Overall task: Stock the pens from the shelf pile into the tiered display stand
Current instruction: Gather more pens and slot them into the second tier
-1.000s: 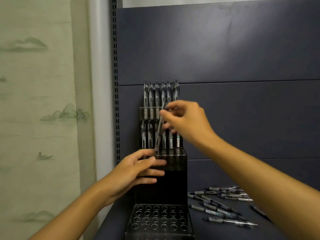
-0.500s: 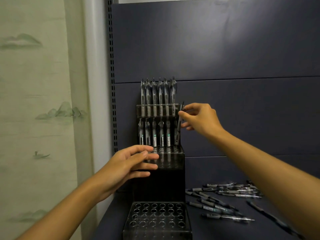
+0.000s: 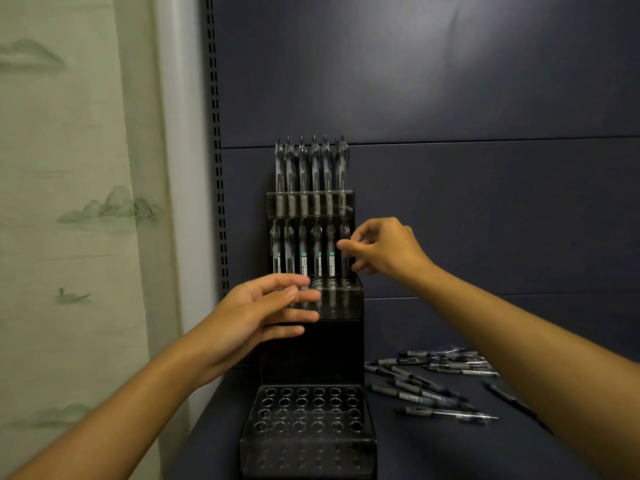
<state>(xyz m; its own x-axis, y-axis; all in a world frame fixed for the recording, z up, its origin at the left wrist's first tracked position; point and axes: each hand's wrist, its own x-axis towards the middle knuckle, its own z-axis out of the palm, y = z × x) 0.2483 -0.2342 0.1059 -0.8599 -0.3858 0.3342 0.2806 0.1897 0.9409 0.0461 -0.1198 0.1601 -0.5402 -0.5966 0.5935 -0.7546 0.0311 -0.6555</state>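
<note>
Right hand [image 3: 388,249] pinches the rightmost clear-barrelled pen [image 3: 344,252] in the black tiered acrylic stand [image 3: 311,344]'s middle row. Left hand [image 3: 256,313], fingers straight, rests against that stand's middle tier; loose grey pens [image 3: 433,382] lie right of it.

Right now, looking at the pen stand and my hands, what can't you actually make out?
- Head view: whether the right hand pinches the rightmost middle-tier pen or only touches it; the fingertips overlap it.
- The left end of the middle tier's holes; the left hand covers them.
- The labels on the pens in the shelf pile: too small.
- The far end of that pile; the right forearm crosses it.
</note>
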